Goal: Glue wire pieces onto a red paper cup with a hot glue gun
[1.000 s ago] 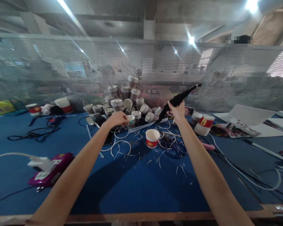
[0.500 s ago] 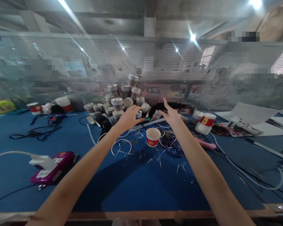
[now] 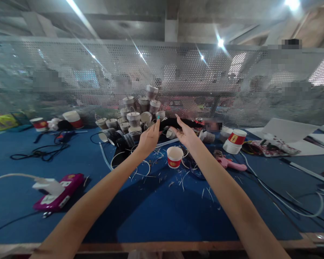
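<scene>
My left hand (image 3: 149,139) is raised over the far middle of the table, its fingers stretched upward and a teal spot at one fingertip. Facing it, my right hand (image 3: 187,136) has its fingers and thumb apart. A long black thing (image 3: 169,123) runs behind and between my hands; its kind is unclear, and I cannot tell whether they touch it. Nearer to me, between my forearms, a red and white paper cup (image 3: 174,158) stands upright. Left of my hands is a pile of whitish cups (image 3: 133,118), several with wire loops.
White wire rings (image 3: 143,167) and clippings litter the blue table (image 3: 156,219). A purple power strip (image 3: 59,194) with a white plug lies left. On the right are stacked cups (image 3: 235,141), a pink-handled tool (image 3: 233,164) and cables. A perforated metal screen (image 3: 102,72) closes the back.
My left hand has turned its fingers upward. My right hand has shifted slightly left, towards it. The black thing now extends further left between them. The paper cup stays put.
</scene>
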Tool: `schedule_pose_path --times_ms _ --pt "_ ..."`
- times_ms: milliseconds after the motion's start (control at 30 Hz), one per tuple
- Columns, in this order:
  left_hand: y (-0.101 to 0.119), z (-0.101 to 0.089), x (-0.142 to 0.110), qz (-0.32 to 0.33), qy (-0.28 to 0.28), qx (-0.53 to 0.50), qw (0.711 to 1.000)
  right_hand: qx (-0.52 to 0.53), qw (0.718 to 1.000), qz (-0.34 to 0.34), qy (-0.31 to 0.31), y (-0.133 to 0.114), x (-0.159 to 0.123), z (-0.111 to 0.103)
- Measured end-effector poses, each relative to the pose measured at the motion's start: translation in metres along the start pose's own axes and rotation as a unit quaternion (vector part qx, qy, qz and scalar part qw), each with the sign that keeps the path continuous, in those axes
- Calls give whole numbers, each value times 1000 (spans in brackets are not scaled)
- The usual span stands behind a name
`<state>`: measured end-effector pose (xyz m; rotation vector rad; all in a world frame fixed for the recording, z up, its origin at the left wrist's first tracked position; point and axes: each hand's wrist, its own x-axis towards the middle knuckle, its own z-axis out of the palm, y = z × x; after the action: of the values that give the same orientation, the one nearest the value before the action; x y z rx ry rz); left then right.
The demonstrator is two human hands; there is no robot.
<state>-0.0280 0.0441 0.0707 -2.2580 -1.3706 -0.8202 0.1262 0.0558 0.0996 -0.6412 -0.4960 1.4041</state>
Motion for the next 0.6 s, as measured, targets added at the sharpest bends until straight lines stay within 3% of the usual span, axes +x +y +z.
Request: schedule_pose_path --times_ms 133,233,333,433,600 --pt "-5 -4 2 6 -34 -9 999 -25 1000 -17 6 -11 8 -11" --pt "-10 -8 6 -36 -33 -17 999 -55 998 2 -22 -20 14 -20" --pt "-20 -10 10 -75 -45 -40 995 -26 999 36 -15 -26 18 -23" --pt "-29 -12 14 -54 -94 -76 991 16 998 53 0 -30 23 -25" --pt "-35 -22 17 23 -201 -143 969 51 994 -76 54 -33 35 -36"
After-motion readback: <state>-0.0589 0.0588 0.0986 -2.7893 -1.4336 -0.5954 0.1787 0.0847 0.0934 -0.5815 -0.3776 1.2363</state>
